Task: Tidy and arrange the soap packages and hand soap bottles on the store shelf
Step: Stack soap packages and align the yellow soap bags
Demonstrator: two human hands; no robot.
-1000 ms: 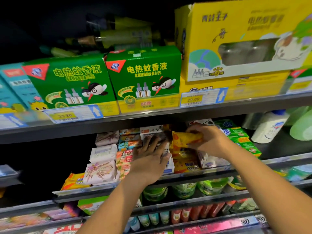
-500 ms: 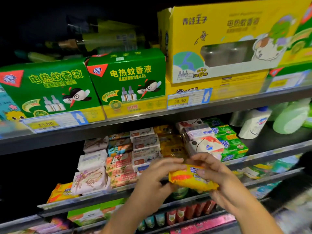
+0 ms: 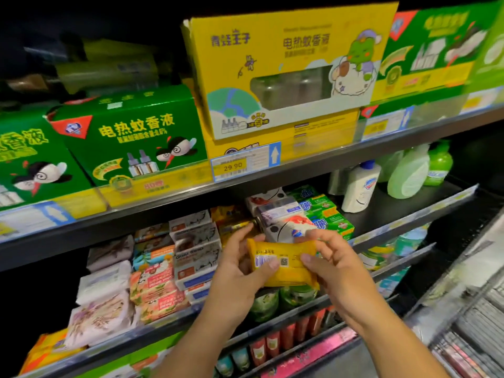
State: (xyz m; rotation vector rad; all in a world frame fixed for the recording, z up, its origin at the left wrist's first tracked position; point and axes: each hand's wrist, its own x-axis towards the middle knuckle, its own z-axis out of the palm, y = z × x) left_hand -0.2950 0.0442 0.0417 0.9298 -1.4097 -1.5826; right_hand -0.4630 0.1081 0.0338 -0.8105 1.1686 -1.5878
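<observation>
Holding a yellow soap packet (image 3: 289, 276) out in front of the middle shelf (image 3: 395, 211), clear of the stacks, roughly level, barcode side facing up. Clamped on its left end with the left grip (image 3: 240, 271), thumb beside the barcode, fingers curled behind. Clamped on its right end with the right grip (image 3: 330, 266), thumb on the face, fingers hooked over the top edge. Bare forearms reaching up from the lower edge of the view.

Behind the packet, on the shelf: more yellow packets (image 3: 234, 225) towards the back, then a white pack with a red print (image 3: 289, 225), then green boxes (image 3: 324, 214) to its right. Left of the hands: a stack of white boxes (image 3: 196, 241), next to it orange and pink packets (image 3: 155, 290), and at the far left white wrapped bars with a flower print (image 3: 101, 315).

Further right on the same shelf, past the green boxes: a white bottle with a blue cap (image 3: 360, 186), upright, with pale green bottles (image 3: 409, 175) beside it and a brighter green bottle (image 3: 439, 165) behind those.

On the shelf above: a big yellow box with a clear window (image 3: 286, 72), green cartons (image 3: 131, 137) to its left, and a price tag reading 29.90 (image 3: 240, 165) on the rail beneath the yellow box.

Under the packet, one shelf down: round green tubs (image 3: 272, 301). Lower again, a row of small red and teal tubes (image 3: 272, 342), too blurred to read.
</observation>
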